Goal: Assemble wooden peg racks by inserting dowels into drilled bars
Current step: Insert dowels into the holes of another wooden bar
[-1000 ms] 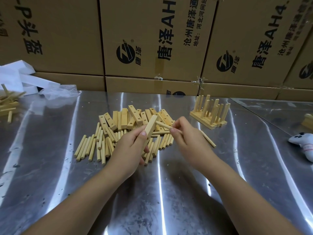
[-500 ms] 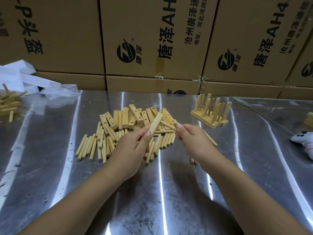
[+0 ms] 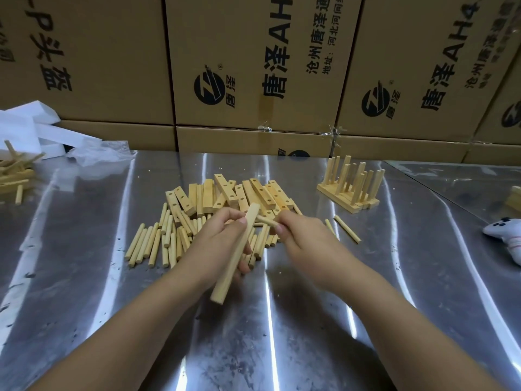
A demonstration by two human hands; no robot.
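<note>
Head view, single entry. I log the left hand point(image 3: 217, 244) wrapped round a wooden bar point(image 3: 236, 252), thumb on its near face and fingers curled behind. The bar is lifted off the table point(image 3: 84, 277) and tilted, upper end toward 12 o'clock, lower end toward 6. The right hand point(image 3: 304, 241) pinches a dowel point(image 3: 265, 220) between thumb and fingertips, the other fingers curled in. The dowel lies almost level, and its free end touches the bar near the upper end from the 3 o'clock side. I cannot tell whether that end sits in a hole.

Stock: a heap of drilled bars point(image 3: 239, 193) lies at 12 o'clock of the hands. Loose dowels point(image 3: 158, 241) spread from 9 to 10 o'clock and beneath the hands. One stray dowel point(image 3: 347, 229) lies at 3 o'clock of the right hand. Finished racks point(image 3: 349, 187), pegs upright, stand at 2 o'clock, well apart from the heap. More wooden pieces point(image 3: 14, 176) sit at the far 9 o'clock edge, with white packing point(image 3: 28, 128) just behind them. A white toy point(image 3: 504, 235) lies at the 3 o'clock edge. Printed cardboard boxes point(image 3: 253, 66) wall the far side.
</note>
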